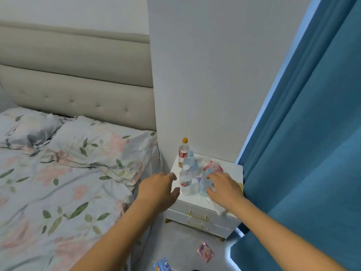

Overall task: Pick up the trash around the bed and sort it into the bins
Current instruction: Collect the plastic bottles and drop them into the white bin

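Observation:
A white nightstand [232, 169] beside the bed carries several plastic bottles: a clear one with a white cap [185, 179], a taller one with a blue cap [191, 163], and a red-labelled one with a yellow cap [183, 151] at the back. My left hand [159, 190] hovers open just left of the white-capped bottle, thumb and fingers spread toward it without touching. My right hand [224, 189] grips a crumpled clear bottle [204, 183] on the nightstand. A pink wrapper [205, 252] and a blue-and-white packet [163, 267] lie on the floor.
The bed [58, 182] with floral bedding and pillows fills the left. A blue curtain [302, 153] hangs close on the right of the nightstand. Clear plastic wrap and a pink-rimmed item [214, 166] lie behind my right hand. No bins are in view.

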